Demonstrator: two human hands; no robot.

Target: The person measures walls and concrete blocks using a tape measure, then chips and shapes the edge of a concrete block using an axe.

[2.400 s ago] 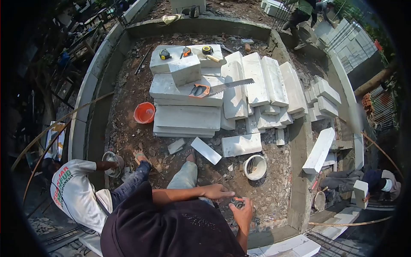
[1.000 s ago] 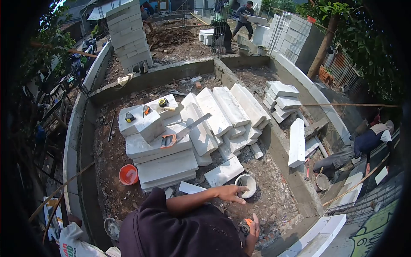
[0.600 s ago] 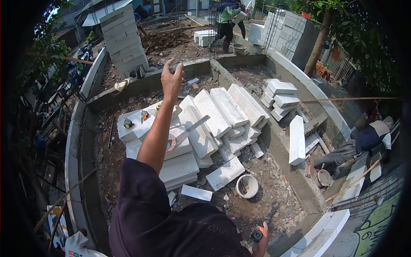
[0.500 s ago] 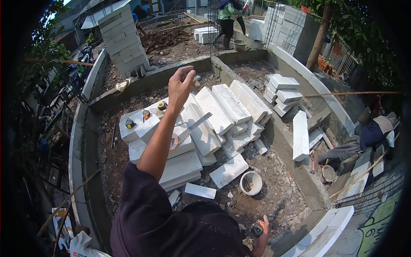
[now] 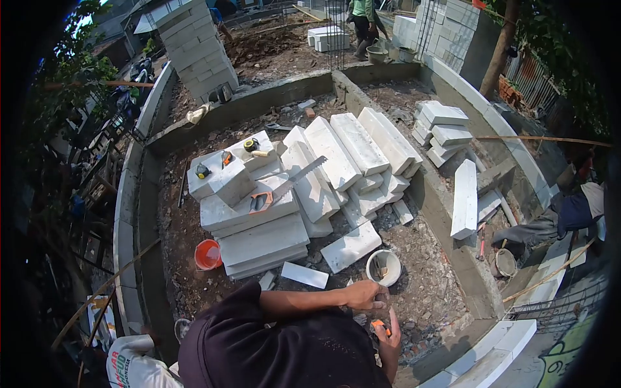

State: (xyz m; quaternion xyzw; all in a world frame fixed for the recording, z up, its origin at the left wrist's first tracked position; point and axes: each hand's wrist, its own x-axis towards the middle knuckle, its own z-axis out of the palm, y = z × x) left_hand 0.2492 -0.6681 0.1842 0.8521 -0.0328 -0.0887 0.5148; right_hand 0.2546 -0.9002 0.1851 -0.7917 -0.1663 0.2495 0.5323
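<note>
One tape-measure point(image 5: 381, 325) in loosely-curled right fingers point(image 5: 394, 320)

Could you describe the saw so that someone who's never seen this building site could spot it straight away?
Find the big heap of white rectangular blocks inside the low grey wall. On its left side lies the orange-handled hand saw, slanting up to the right. Unlike the small, stubby yellow-black and orange-black tape measures on the blocks above, it has a long, toothed blade.

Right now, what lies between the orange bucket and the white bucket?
In the head view, between the orange bucket and white bucket come the foot of the stacked white blocks, a thin slab and a thicker block, both on the ground.
</note>
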